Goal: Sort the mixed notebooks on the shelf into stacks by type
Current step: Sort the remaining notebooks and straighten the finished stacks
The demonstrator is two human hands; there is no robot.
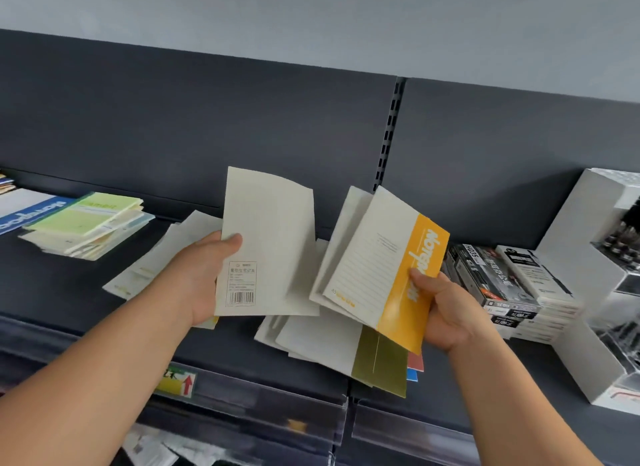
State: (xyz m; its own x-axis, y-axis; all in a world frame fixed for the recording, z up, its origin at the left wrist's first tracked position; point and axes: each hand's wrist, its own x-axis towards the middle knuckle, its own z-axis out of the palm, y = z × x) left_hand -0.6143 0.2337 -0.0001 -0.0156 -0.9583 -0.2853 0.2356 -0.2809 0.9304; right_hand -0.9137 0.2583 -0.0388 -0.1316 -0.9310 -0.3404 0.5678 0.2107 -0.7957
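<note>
Over shelf: my left hand grips cream notebook by its left edge, thumb on cover. My right hand pinches yellow-banded notebook plus second notebook behind. Risk: one-corner pinch lets rear one slide onto loose pile, remixing types.

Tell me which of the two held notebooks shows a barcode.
The pale notebook in the left hand: a barcode label sits at its lower left. The orange-banded notebook in the right hand shows none.

A notebook stack lay at the shelf's left end, boxes stood at its right, and loose notebooks lay between them.
</note>
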